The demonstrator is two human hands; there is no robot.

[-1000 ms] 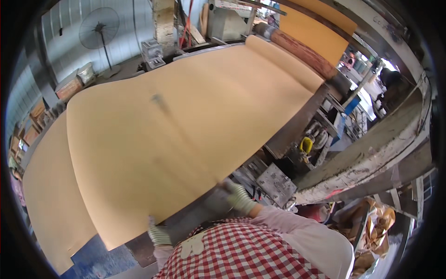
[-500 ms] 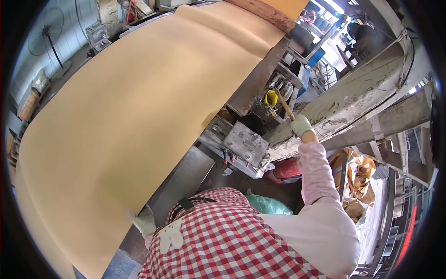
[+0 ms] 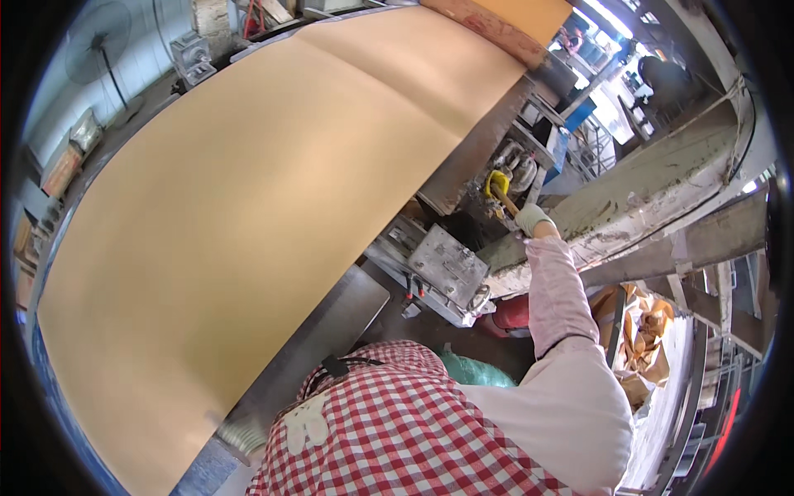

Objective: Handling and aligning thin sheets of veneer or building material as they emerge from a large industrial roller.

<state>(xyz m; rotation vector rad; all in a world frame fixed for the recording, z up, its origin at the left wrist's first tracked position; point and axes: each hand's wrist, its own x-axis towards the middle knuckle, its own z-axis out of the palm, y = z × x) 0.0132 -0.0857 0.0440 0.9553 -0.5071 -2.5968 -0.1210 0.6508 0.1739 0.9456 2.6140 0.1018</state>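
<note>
A broad tan sheet (image 3: 248, 198) lies over the long machine bed on my left and runs up to a rusty roller (image 3: 488, 29) at the far end. My right hand (image 3: 533, 220), in a pale glove, is closed round a wooden stick (image 3: 504, 200). The stick's far end meets a yellow fitting (image 3: 496, 182) beside the machine; I cannot make out whether it is inside it. My left hand (image 3: 240, 436), also gloved, is low beside the near edge of the sheet. Its fingers are blurred, and whether they grip the sheet does not show.
A metal box (image 3: 449, 263) with red-tipped levers juts out beside the sheet. Along the right runs a large dirty pale beam (image 3: 645, 198). Crumpled brown paper (image 3: 649, 331) and a green plastic bag (image 3: 475, 369) are near my right side. A fan (image 3: 99, 50) stands far left.
The raised fold across the sheet's far part has flattened, and its near left edge lies differently. The stick's end has come down to the yellow fitting. My left hand has shifted down and nearer.
</note>
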